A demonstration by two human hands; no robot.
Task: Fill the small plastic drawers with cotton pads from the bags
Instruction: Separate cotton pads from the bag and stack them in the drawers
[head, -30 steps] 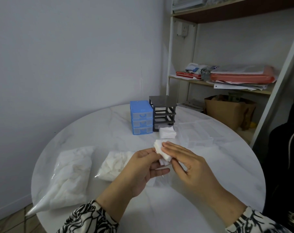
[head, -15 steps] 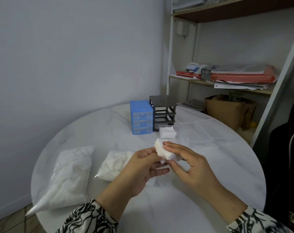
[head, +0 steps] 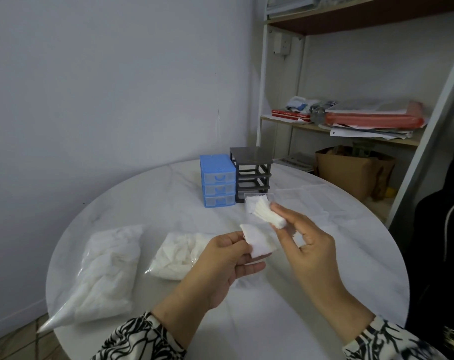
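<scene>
1. The left hand [head: 222, 261] pinches a single cotton pad [head: 258, 240] between thumb and curled fingers, above the middle of the round white table [head: 311, 294]; the pad stands clear of the tabletop.
2. The right hand [head: 306, 245] clamps a stack of cotton pads [head: 266, 213] between thumb and fingertips, just beyond the single pad; the stack fans out at its far end.
3. Two clear bags of cotton pads lie near the table's left edge: a large bag [head: 103, 271] at the rim, a smaller bag [head: 181, 253] beside it.
4. A blue drawer unit [head: 217, 184] and a dark grey frame [head: 252, 175] stand side by side at the far edge; the blue drawers are pushed in.
5. Clear drawers [head: 309, 201] lie on the table right of the frame.
</scene>
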